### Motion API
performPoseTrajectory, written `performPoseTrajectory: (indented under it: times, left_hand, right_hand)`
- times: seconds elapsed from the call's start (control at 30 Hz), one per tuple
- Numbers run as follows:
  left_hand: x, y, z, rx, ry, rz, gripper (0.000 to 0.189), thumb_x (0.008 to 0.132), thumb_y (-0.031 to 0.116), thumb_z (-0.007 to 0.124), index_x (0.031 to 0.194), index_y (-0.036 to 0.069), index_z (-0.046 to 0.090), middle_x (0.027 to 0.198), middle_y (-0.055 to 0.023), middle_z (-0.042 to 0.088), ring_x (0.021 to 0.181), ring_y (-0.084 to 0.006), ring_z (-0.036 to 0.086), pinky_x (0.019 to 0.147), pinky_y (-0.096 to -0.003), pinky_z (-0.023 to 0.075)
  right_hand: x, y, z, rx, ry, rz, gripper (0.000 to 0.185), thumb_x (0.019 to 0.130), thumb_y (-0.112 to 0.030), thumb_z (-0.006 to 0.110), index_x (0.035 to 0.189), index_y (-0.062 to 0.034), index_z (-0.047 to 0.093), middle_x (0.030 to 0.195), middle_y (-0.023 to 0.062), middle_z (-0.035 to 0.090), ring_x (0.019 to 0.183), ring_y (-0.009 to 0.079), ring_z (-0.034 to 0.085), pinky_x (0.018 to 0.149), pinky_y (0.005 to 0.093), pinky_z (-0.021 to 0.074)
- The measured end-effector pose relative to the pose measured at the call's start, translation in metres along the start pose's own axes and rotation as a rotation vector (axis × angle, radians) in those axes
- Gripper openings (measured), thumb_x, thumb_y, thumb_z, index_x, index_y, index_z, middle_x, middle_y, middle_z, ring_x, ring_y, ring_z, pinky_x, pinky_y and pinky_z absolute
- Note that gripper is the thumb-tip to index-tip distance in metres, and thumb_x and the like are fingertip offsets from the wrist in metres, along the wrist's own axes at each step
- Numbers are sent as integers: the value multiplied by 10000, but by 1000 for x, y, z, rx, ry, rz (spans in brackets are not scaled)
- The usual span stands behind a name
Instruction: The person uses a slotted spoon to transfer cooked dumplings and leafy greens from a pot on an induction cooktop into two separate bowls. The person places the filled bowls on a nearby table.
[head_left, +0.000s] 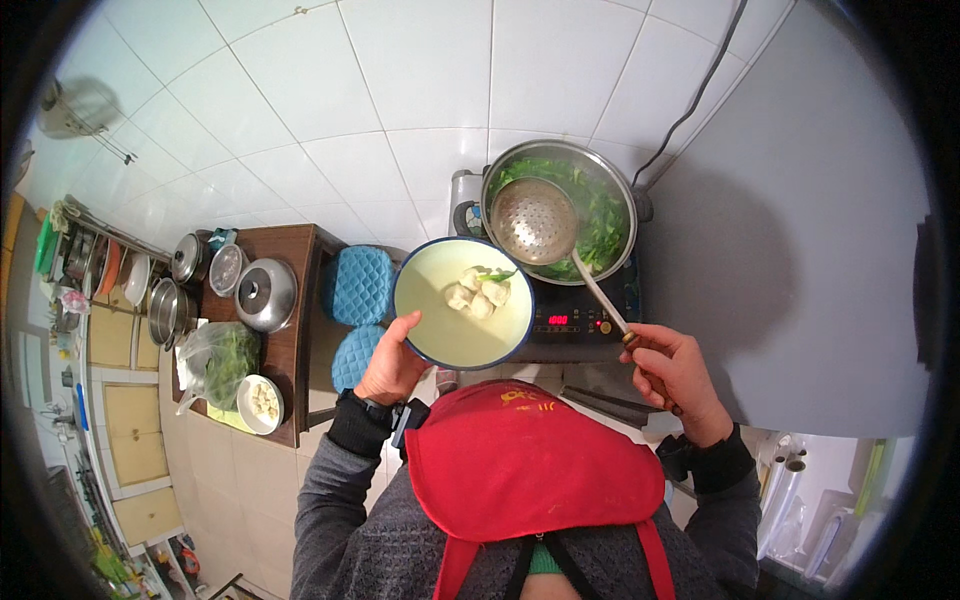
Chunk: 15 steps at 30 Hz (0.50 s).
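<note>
My left hand (394, 364) grips the near-left rim of a cream bowl (465, 345) with a dark blue edge. Several pale dumplings (480, 292) and a strip of green leaf (499, 275) lie inside it. In my right hand (675, 379) is the handle of a perforated metal skimmer (534, 220). The skimmer's round head is over a steel pot (634, 225) of leafy greens (604, 217), its underside facing up. Beneath the pot is an induction cooker (574, 326) with a lit red display. The bowl overlaps the pot's lower left in view.
A grey panel (787, 225) rises right of the cooker, with a cable (697, 97) behind. At left, a brown table (292, 375) carries a domed lid (266, 295), a bag of greens (225, 364) and a small white bowl (260, 405). Blue-cushioned stools (360, 285) stand between.
</note>
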<state>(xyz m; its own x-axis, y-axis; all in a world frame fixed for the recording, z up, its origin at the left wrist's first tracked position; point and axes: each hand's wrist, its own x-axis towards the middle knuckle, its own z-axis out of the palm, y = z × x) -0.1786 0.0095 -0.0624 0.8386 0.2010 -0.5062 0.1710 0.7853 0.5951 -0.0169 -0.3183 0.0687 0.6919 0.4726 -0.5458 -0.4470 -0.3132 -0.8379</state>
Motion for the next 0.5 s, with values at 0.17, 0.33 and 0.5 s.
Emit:
performPoseTrajectory:
  times: [0.17, 0.33, 0.5]
  left_hand:
    - [-4, 1, -1, 40, -11, 30, 525, 956, 382, 540, 1372, 64, 505, 1357, -70, 572, 1234, -236, 521, 1043, -446, 396]
    - [-7, 4, -2, 19, 10, 13, 517, 956, 377, 545, 1366, 63, 514, 1356, -74, 573, 1238, -233, 518, 1048, -448, 390]
    - [-11, 3, -1, 2, 16, 17, 508, 957, 362, 558, 1364, 62, 517, 1349, -72, 581, 1226, -230, 534, 1044, -431, 399]
  right_hand:
    - [24, 21, -12, -260, 100, -160, 413, 906, -42, 594, 1318, -26, 566, 925, 113, 655, 624, 151, 628, 483, 265, 479]
    - [90, 46, -19, -1049, 427, -777, 380, 857, -75, 659, 1235, -88, 628, 1002, 123, 630, 834, 294, 655, 694, 387, 529]
    - [117, 43, -11, -1293, 497, -764, 293, 838, -109, 690, 1126, -65, 661, 1051, 124, 608, 927, 320, 616, 806, 420, 501]
